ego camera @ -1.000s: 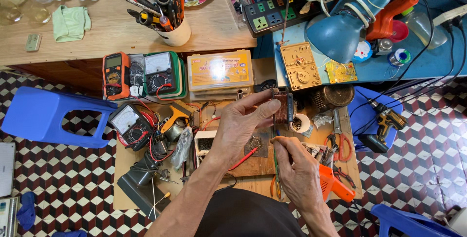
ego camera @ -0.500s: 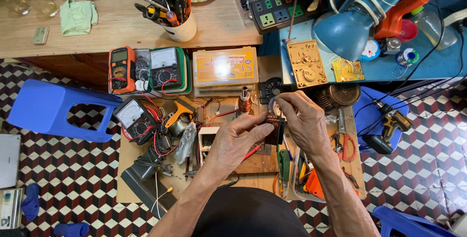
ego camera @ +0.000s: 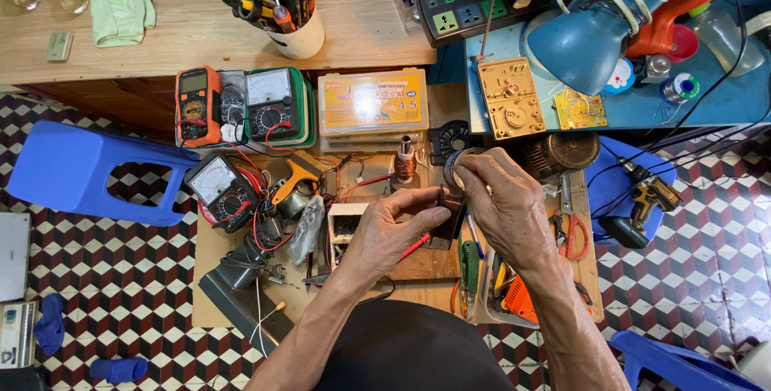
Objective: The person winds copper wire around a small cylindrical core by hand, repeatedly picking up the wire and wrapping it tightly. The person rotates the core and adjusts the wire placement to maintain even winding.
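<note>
- Small dark brown component (ego camera: pixel 446 216): held above the middle of the low work board (ego camera: pixel 241 256), between both hands; its exact kind cannot be told, as fingers cover most of it.
- Wooden table (ego camera: pixel 193 34): runs along the top of the view, carrying a green cloth (ego camera: pixel 121 14) and a white cup of screwdrivers and pliers (ego camera: pixel 283 7).
- Blue plastic stool (ego camera: pixel 80 170): lies on the chequered floor, left of the board.
- Blue desk lamp (ego camera: pixel 598 26): stands on the blue surface at upper right, beside a black power strip (ego camera: pixel 474 2).
- Yellow parts box (ego camera: pixel 373 102): sits at the far edge of the board, right of the green analogue meter (ego camera: pixel 275 107) and the orange digital meter (ego camera: pixel 197 104).
- Black analogue meter (ego camera: pixel 218 186): lies on the board's left part, with red leads trailing from it.
- Right hand (ego camera: pixel 506 210): closed over the top of the component, fingertips pinching a roll of tape (ego camera: pixel 454 164) just above it.
- Left hand (ego camera: pixel 391 229): fingers and thumb clamped on the component from the left side.
- Copper-wound coil (ego camera: pixel 405 163): stands upright just left of the hands, apart from them.
</note>
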Tool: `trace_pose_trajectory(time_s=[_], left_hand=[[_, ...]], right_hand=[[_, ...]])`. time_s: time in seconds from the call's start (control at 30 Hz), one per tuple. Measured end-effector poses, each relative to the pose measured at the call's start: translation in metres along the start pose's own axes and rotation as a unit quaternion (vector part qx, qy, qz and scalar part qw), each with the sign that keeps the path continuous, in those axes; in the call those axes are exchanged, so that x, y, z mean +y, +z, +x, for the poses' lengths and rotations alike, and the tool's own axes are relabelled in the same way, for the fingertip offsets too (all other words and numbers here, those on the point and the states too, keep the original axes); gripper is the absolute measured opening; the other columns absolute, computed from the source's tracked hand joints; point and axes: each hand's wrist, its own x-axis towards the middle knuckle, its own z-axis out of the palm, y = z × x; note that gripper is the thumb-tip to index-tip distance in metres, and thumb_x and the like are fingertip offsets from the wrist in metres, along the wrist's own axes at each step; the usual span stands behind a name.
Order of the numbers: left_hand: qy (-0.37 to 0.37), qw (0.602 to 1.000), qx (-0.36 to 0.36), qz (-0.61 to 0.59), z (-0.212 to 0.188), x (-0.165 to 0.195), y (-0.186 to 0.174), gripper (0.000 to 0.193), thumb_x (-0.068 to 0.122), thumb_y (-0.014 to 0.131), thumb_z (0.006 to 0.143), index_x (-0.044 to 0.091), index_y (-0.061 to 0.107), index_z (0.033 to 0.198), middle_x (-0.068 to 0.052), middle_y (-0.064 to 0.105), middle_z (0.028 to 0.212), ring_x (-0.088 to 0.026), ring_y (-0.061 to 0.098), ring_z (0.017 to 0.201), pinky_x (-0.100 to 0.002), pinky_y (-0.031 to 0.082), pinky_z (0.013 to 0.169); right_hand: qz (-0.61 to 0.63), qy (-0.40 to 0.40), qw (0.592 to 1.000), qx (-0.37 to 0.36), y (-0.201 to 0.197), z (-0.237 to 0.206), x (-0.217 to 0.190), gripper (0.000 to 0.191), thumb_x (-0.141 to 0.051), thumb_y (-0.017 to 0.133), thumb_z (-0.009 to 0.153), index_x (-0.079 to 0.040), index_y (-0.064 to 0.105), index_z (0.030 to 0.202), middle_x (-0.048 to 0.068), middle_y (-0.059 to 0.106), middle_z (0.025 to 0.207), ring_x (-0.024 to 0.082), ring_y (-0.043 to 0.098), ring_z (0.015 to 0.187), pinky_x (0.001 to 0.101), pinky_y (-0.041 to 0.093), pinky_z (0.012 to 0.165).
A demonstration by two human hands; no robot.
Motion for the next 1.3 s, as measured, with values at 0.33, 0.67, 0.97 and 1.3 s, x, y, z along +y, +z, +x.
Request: trace_pose_trajectory(time_s=[0.33, 0.67, 0.97, 1.3], left_hand=[[-0.010, 1.000, -0.004, -0.014, -0.001, -0.001, -0.001, 0.062, 0.046, 0.075, 0.083, 0.005, 0.069, 0.128, -0.012, 0.074, 0.112, -0.018, 0.072, 0.106, -0.032, 0.061, 0.092], [0.003, 0.994, 0.052, -0.097, 0.027, -0.013, -0.006, 0.066, 0.040, 0.084, 0.077, 0.002, 0.068, 0.128, -0.012, 0.075, 0.109, -0.017, 0.072, 0.101, -0.032, 0.060, 0.090], [-0.031, 0.969, 0.107, -0.218, 0.052, -0.003, -0.019, 0.059, 0.033, 0.085, 0.076, 0.004, 0.071, 0.126, -0.007, 0.077, 0.108, -0.015, 0.073, 0.093, -0.031, 0.061, 0.082], [-0.003, 0.973, 0.098, -0.210, 0.042, 0.020, -0.015, 0.055, 0.033, 0.084, 0.078, 0.008, 0.072, 0.126, -0.005, 0.078, 0.109, -0.013, 0.074, 0.095, -0.027, 0.062, 0.080]], right_hand=[[-0.016, -0.018, 1.000, 0.012, 0.001, 0.001, -0.004, 0.011, -0.007, 0.066, 0.099, 0.000, 0.068, 0.107, 0.011, 0.068, 0.095, 0.023, 0.069, 0.082, 0.0343, 0.055, 0.072], [-0.092, 0.095, 0.990, -0.057, 0.007, -0.024, -0.023, 0.015, -0.015, 0.062, 0.098, -0.003, 0.071, 0.100, 0.008, 0.072, 0.084, 0.017, 0.067, 0.066, 0.0327, 0.055, 0.060], [0.040, 0.269, 0.959, -0.083, 0.025, -0.067, -0.027, 0.023, -0.019, 0.061, 0.096, -0.006, 0.072, 0.111, 0.007, 0.076, 0.082, 0.013, 0.069, 0.063, 0.0292, 0.057, 0.054], [0.040, 0.228, 0.972, -0.036, 0.028, -0.079, -0.027, 0.019, -0.014, 0.062, 0.095, -0.002, 0.071, 0.107, 0.006, 0.074, 0.082, 0.012, 0.065, 0.062, 0.0297, 0.053, 0.055]])
